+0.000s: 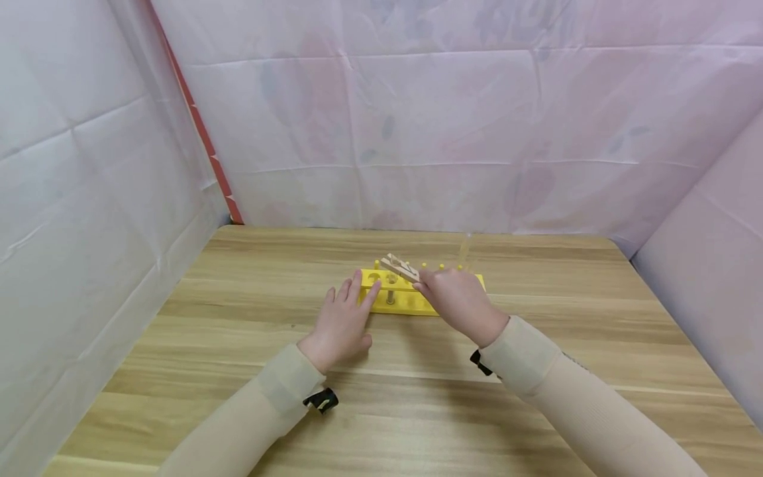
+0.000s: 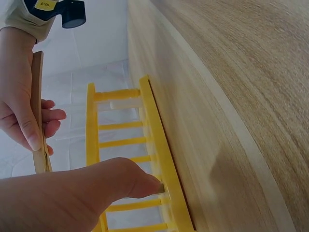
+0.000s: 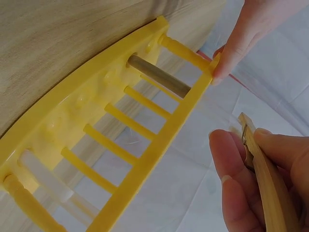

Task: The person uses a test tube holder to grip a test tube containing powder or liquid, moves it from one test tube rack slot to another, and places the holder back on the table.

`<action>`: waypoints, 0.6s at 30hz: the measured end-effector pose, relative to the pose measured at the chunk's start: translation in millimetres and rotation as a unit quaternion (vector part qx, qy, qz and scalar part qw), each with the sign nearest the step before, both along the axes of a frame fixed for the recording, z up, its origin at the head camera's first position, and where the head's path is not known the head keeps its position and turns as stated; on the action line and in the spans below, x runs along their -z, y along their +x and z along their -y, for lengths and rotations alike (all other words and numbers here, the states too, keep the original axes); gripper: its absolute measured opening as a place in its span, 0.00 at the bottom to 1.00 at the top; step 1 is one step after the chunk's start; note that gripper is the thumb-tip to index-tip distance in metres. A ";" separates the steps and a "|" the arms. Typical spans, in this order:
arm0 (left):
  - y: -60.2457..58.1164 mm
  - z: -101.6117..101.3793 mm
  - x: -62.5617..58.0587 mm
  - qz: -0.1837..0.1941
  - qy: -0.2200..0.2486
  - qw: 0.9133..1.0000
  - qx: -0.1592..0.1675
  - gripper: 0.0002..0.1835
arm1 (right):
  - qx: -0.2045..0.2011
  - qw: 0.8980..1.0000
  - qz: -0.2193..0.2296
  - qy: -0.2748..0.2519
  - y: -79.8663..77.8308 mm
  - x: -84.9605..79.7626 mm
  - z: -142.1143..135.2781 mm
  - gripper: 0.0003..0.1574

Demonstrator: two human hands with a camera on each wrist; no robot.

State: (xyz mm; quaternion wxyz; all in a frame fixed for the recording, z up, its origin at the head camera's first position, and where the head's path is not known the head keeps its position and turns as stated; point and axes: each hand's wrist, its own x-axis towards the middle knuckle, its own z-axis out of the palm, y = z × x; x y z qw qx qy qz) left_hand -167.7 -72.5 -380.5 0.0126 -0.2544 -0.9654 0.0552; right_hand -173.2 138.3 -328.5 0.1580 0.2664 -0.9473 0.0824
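A yellow test tube rack [image 1: 411,307] stands on the table. At its left end my left hand [image 1: 343,319] rests with fingers extended, fingertips touching the top bar. My right hand [image 1: 457,301] grips a wooden test tube clamp [image 1: 399,266], held tilted above the rack's top. In the right wrist view, the clamp [image 3: 270,186] lies between thumb and fingers, its metal spring visible. A test tube with grey-brown contents [image 3: 159,76] stands in the rack near the left hand. Towards the other end stands a second tube with white contents [image 3: 46,176].
The wood-grain table [image 1: 250,344] spreads around the rack. Behind it hangs a pale patterned cloth [image 1: 429,132], with more cloth at both sides. A red strip [image 1: 197,119] runs down the back left corner.
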 end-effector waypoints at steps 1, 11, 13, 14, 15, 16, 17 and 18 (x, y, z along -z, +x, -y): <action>-0.1 0.0 -0.2 0.001 0.000 1.000 0.000 0.52 | 0.000 1.000 0.000 0.001 0.0 -0.2 0.1 0.22; 0.2 -0.7 -3.1 -0.002 -0.002 1.000 0.001 0.52 | 0.000 1.000 0.006 0.003 0.2 1.2 -0.3 0.22; 0.4 -0.8 -3.6 -0.003 -0.001 1.000 0.000 0.52 | 0.000 1.000 0.007 0.005 0.1 1.0 0.2 0.22; 0.6 -0.8 -3.8 -0.002 -0.001 1.000 -0.001 0.52 | 0.000 1.000 0.007 0.006 0.2 1.1 0.3 0.22; 0.5 -0.9 -3.9 -0.002 -0.002 1.000 -0.001 0.52 | 0.000 1.000 0.007 0.007 0.3 1.2 0.5 0.23; 0.7 -0.9 -4.2 -0.003 -0.002 1.000 -0.001 0.52 | 0.000 1.000 0.007 0.009 0.4 1.2 0.7 0.22; 0.8 -0.8 -4.3 -0.004 -0.001 1.000 -0.001 0.51 | 0.001 1.000 0.009 0.010 0.5 1.4 0.8 0.22; 0.8 -0.8 -4.2 -0.004 -0.002 1.000 -0.001 0.51 | 0.002 1.000 0.010 0.012 0.5 1.6 0.9 0.23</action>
